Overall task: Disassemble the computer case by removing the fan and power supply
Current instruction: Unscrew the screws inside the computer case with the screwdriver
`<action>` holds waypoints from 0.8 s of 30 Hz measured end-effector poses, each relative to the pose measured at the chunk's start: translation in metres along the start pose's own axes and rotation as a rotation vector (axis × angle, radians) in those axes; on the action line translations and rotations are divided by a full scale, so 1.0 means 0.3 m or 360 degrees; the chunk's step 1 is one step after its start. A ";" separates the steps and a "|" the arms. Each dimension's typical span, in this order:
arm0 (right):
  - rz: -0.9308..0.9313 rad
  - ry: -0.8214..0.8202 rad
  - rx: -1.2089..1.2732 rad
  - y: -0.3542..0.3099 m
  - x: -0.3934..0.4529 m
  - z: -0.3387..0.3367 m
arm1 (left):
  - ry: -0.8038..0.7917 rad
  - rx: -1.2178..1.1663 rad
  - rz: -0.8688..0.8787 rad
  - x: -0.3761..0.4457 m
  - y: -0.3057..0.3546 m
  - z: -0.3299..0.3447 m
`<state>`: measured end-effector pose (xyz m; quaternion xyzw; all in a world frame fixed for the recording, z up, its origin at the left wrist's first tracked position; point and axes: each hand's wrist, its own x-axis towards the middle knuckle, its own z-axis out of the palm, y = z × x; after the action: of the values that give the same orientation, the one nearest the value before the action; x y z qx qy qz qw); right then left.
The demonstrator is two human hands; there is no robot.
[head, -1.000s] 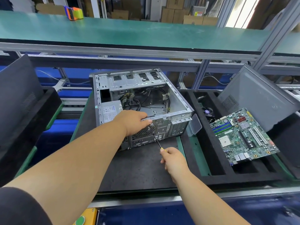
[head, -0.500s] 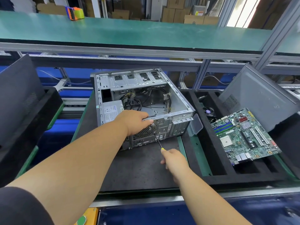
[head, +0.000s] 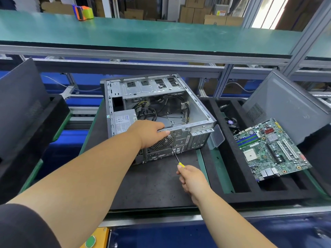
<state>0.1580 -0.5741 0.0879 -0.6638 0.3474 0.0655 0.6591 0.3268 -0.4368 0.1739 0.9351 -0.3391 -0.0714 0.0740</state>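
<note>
Metal case (head: 195,120) under left hand (head: 148,133); screwdriver (head: 176,157) (right hand (head: 192,179) grip) at grille (head: 162,143).

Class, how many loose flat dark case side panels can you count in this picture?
2: one side panel leans at the far left, another side panel leans at the right behind the motherboard. Others may be hidden.

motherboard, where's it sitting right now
In the head view the motherboard lies tilted in the black foam tray, right of the computer case.
</note>
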 end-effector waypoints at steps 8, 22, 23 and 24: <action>-0.0508 0.0479 -0.1222 -0.016 -0.033 0.009 | 0.0003 -0.0003 0.0008 -0.002 0.000 0.001; 0.0390 -0.0239 0.0827 0.008 0.016 0.007 | -0.0017 0.0015 0.0005 -0.003 0.005 -0.005; 0.0323 -0.0145 0.0649 0.005 0.014 0.008 | -0.0020 0.0021 0.0008 -0.002 0.005 -0.006; 0.0240 -0.0059 0.0474 -0.001 0.012 0.007 | -0.0023 0.0025 0.0010 -0.001 0.005 -0.007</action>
<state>0.1616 -0.5734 0.0859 -0.5295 0.3898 0.0748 0.7497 0.3260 -0.4375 0.1762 0.9340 -0.3433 -0.0752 0.0643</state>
